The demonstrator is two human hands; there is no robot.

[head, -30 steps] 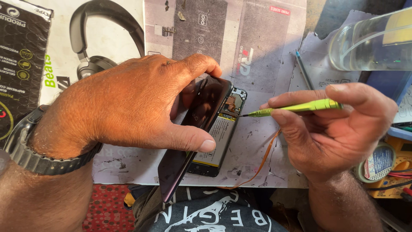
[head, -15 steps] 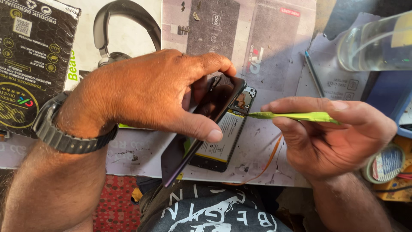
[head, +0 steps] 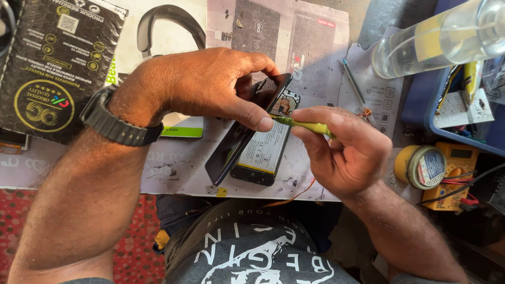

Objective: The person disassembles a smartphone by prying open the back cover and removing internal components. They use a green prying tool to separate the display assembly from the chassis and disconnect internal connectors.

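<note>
Printed paper sheets (head: 173,168) cover the workbench, and on them lies an opened black smartphone body (head: 265,152) with its pale battery facing up. My left hand (head: 205,87) comes in from nine o'clock and is closed around the phone's dark glass screen panel (head: 239,144), thumb and fingers pinching its upper end so it stands tilted up off the body along the left edge. My right hand (head: 344,150) sits at three o'clock of the phone, fingers wrapped tight around a slim yellow-green pry tool (head: 305,125). Its tip touches the top of the phone body, just beside my left thumb. At twelve o'clock lies a grey headphone band (head: 168,21); at two o'clock, a clear plastic bottle (head: 436,39); at three o'clock, past my right hand, a yellow tape roll (head: 421,165).
</note>
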